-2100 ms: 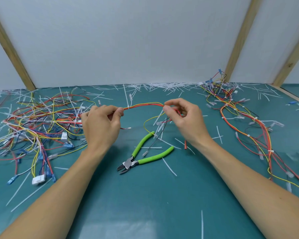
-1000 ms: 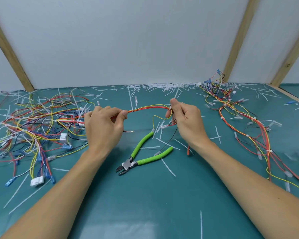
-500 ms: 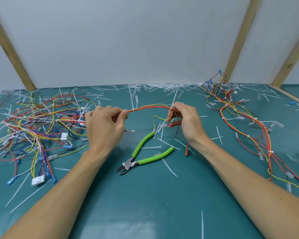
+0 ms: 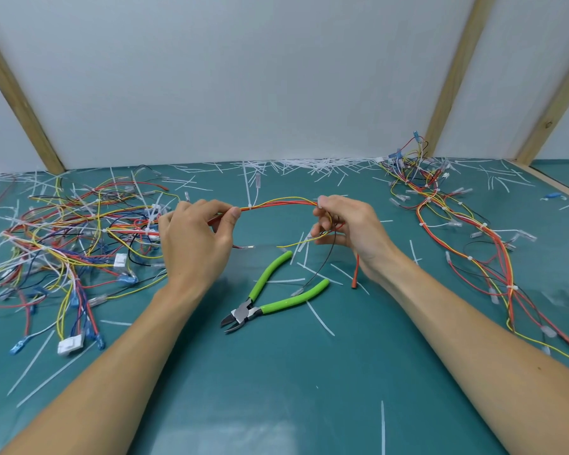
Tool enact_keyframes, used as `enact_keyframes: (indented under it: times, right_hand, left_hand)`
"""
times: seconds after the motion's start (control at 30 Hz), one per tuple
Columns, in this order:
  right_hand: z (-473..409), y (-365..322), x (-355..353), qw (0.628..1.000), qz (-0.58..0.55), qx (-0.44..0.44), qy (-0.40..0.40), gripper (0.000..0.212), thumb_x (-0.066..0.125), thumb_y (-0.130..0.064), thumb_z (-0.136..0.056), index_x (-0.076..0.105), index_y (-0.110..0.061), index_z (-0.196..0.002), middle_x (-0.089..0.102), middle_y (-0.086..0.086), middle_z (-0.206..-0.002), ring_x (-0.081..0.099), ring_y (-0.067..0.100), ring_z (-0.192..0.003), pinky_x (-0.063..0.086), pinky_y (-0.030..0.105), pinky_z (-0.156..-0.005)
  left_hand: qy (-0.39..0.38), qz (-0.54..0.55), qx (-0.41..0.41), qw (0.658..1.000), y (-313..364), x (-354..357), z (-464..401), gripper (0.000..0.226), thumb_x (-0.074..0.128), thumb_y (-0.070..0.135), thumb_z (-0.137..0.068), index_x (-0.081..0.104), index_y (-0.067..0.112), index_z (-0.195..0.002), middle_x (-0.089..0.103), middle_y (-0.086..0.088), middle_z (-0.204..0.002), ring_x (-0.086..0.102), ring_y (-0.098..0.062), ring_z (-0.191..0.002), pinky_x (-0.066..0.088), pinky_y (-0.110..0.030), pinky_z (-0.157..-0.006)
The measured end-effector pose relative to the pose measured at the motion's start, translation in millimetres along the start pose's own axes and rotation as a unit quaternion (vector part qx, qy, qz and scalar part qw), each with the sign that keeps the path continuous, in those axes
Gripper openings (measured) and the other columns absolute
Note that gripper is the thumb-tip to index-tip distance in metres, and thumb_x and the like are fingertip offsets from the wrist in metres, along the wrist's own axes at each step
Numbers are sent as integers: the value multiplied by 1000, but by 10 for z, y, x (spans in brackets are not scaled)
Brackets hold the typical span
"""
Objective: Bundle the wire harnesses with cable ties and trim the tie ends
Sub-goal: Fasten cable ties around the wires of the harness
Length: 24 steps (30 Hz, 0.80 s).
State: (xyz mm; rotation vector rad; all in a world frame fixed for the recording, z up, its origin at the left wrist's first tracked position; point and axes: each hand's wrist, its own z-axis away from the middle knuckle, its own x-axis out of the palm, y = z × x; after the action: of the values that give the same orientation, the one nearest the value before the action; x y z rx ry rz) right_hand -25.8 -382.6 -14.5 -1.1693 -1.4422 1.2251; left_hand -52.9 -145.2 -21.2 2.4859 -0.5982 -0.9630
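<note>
- Wire harness [image 4: 278, 203] of red, orange and yellow strands, stretched in a shallow arch above the counter [image 4: 276, 372] between both hands; loose ends trailing down beside the right wrist, one red end [image 4: 354, 284] reaching the counter.
- Teal counter, strewn with white tie offcuts, thickest along the back wall.
- Tangled pile of loose wires [image 4: 69, 244] at left, with blue and white connectors.
- Tied harnesses [image 4: 467, 244] at right, running from the back wall toward the near edge.
- Left hand [image 4: 194, 241] curled, thumb and forefinger pinching the harness at its left end.
- Right hand [image 4: 349, 229] curled, fingers pinching the harness at its right end.
- Green-handled cutters [image 4: 270, 295] flat on the counter below the harness, handles spread, untouched.
- White cable tie [image 4: 249, 206] around the harness, just right of the left thumb.
</note>
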Motion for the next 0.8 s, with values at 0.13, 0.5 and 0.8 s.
enact_keyframes:
  times: [0.13, 0.5, 0.8]
  right_hand:
    - [26, -31, 1, 1000, 10, -10, -10, 15, 71, -25, -89, 67, -11, -88, 53, 1, -67, 65, 19, -69, 58, 37, -75]
    - [5, 25, 31, 993, 88, -72, 13, 21, 78, 5, -85, 68, -10, -96, 64, -4, -73, 60, 17, -72, 58, 26, -70]
    - [-1, -50, -25, 997, -50, 26, 49, 29, 46, -21, -102, 71, -9, -110, 73, 7, -94, 72, 22, -76, 59, 35, -68]
  left_hand:
    - [1, -3, -2, 1000, 3, -6, 2, 16, 68, 35, -95, 75, 24, -86, 62, 8, -71, 49, -17, -80, 27, -34, -82]
    - [12, 3, -6, 1000, -21, -10, -6, 16, 68, 35, -95, 75, 23, -87, 69, 4, -76, 55, -22, -84, 28, -34, -83]
    - [32, 7, -13, 999, -43, -9, -13, 11, 64, 32, -97, 72, 26, -94, 70, 9, -85, 56, -18, -87, 25, -31, -83]
